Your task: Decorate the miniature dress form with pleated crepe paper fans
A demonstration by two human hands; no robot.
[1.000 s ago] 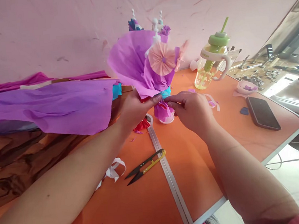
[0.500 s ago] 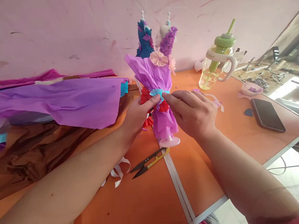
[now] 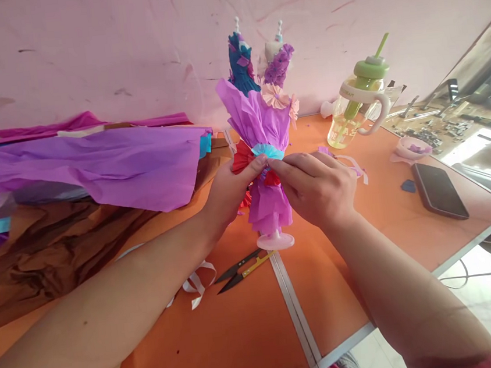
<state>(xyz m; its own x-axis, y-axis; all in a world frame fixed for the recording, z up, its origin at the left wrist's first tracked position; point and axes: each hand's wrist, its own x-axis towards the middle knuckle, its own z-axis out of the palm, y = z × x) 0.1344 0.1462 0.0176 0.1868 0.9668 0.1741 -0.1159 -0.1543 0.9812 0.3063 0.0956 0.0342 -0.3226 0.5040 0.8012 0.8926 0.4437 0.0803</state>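
A small doll stand dressed in purple crepe paper (image 3: 261, 129) stands upright on its white round base (image 3: 275, 241) on the orange table (image 3: 226, 338). A light blue paper band (image 3: 268, 150) runs round its waist, with red paper just below it. My left hand (image 3: 228, 188) grips the waist from the left, thumb on the band. My right hand (image 3: 316, 185) pinches the band from the right with thumb and forefinger. A peach paper flower (image 3: 275, 95) sits on the chest.
Yellow-handled thread snips (image 3: 241, 268) and a white ribbon scrap (image 3: 196, 281) lie near the base. Purple paper sheets (image 3: 95, 170) and brown paper (image 3: 43, 258) cover the left. Two dressed figures (image 3: 259, 59) stand behind. A green-lidded bottle (image 3: 357, 102) and phone (image 3: 439, 190) are right.
The dressed stand has been brought upright and nearer to me, and its wide purple paper is now gathered tight. Both hands stay pinched at its waist.
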